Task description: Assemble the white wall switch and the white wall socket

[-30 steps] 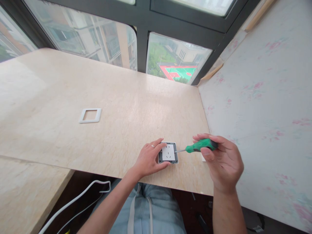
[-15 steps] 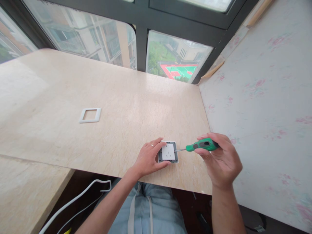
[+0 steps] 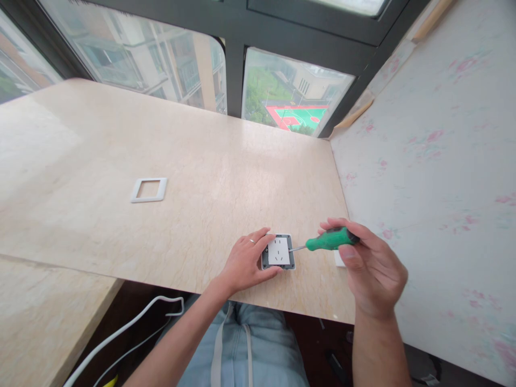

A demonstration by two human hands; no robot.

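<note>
A wall socket (image 3: 278,252) with a white face and dark grey frame lies on the stone ledge near its front edge. My left hand (image 3: 249,259) grips it from the left, thumb on the near side and fingers on the far side. In my right hand (image 3: 373,266) is a screwdriver (image 3: 331,239) with a green and black handle, held between thumb and fingers. Its thin shaft points left and its tip meets the right side of the socket's frame. The exact contact of the tip is too small to make out.
A white cover frame (image 3: 149,190) lies flat on the ledge (image 3: 226,172) to the left. Partly hidden behind my right hand is a small white object (image 3: 339,259). Flowered wallpaper (image 3: 451,204) bounds the right side, windows the back. A white cable (image 3: 133,322) hangs below left.
The screwdriver handle has rolled, and my right hand has shifted slightly right with its thumb further back. A white object now shows beside it. My left hand and the socket have stayed put.
</note>
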